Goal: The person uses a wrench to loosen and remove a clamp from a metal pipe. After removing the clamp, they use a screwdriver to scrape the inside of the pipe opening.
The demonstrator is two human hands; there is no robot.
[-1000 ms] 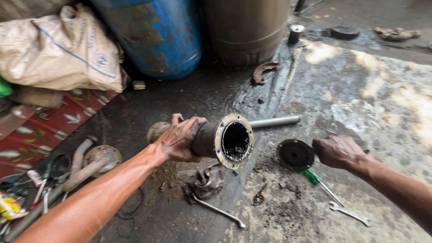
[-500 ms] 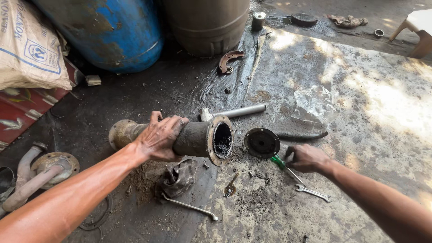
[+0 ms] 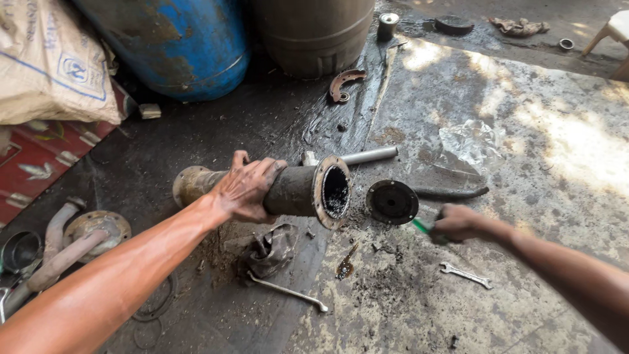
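Sack (image 3: 49,62), tan with blue square label, beside blue drum (image 3: 173,42).

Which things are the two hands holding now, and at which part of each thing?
The left hand rests on top of the flanged pipe, gripping its middle. The right hand is closed on the green handle of a tool; the tool's kind cannot be told.

The floor (image 3: 498,131) is rough, oil-stained concrete, dark and wet toward the left, with patches of sunlight (brightest at the right edge). A blue drum (image 3: 170,39) and a brown drum (image 3: 314,33) stand at the back, beside a tan sack (image 3: 46,59) and a red patterned mat (image 3: 33,157).
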